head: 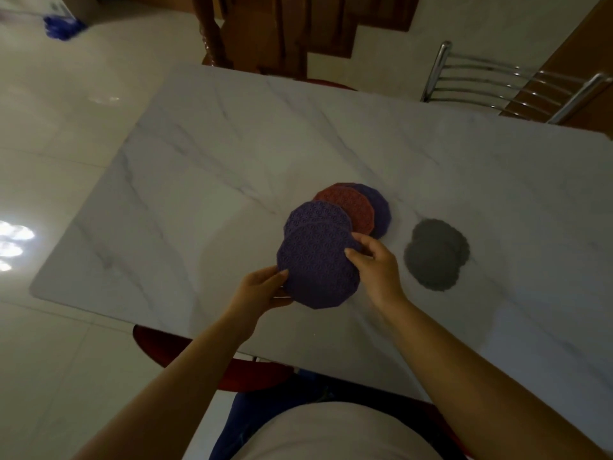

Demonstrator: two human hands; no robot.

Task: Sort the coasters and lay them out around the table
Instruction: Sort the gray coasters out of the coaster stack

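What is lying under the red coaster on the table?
A purple coaster pokes out from beneath the red coaster on its right side. Another purple coaster overlaps the red one's near-left edge. Whether more lie hidden beneath cannot be seen.

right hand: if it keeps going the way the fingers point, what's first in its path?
The right hand points up-left, fingertips already on the near purple coaster, which the left hand also holds. Beyond it, the next thing would likely be the second purple coaster partly underneath; height is hard to judge.

Fanned coasters [335, 234] mid-table [205, 167], smaller coaster pile [434, 257] just right; chair [517, 84] behind.
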